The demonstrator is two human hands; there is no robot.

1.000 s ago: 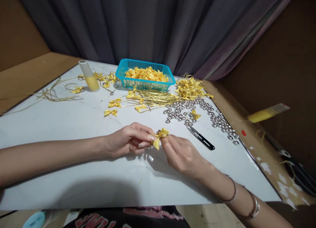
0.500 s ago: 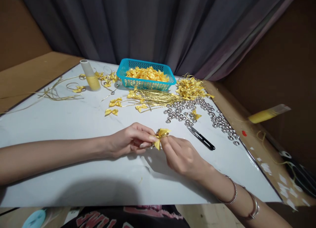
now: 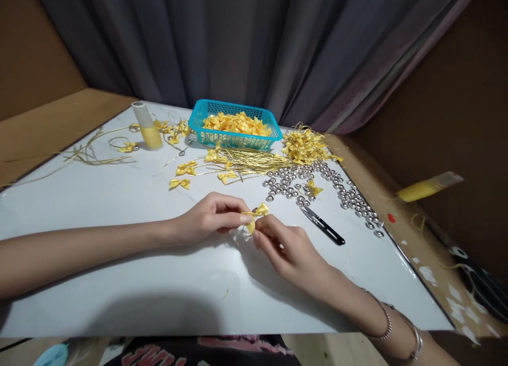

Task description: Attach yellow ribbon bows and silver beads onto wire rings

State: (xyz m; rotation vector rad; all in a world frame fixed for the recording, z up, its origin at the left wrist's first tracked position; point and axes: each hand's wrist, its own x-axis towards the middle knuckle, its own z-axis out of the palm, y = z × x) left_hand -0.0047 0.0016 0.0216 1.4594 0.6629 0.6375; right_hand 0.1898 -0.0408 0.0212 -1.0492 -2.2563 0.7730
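Observation:
Between the thumb and fingers of my left hand [image 3: 216,216] is a small yellow ribbon bow [image 3: 260,210], held above the white tabletop. Thin gold cord and a bit of shiny metal show around its knot, partly hidden by the fingers. My right hand [image 3: 291,247] is closed at the bow's lower right, thumb and index finger pinched at its edge; what lies between those fingertips is too small to make out. Black-handled thread snips [image 3: 323,226] lie beyond the right hand, close to scattered silver rings [image 3: 359,203].
A blue basket [image 3: 234,142] full of yellow bows stands at the back. Before it lie gold cords [image 3: 254,161] and loose bows [image 3: 180,184]. Finished-looking corded bows [image 3: 305,145] are heaped to its right. A yellow-filled bottle [image 3: 150,133] stands back left; scissors [image 3: 482,281] lie far right.
My right fingers have shifted slightly down from the bow's middle to its lower right edge, uncovering more of it. The bow has tilted, and my left hand still pinches it.

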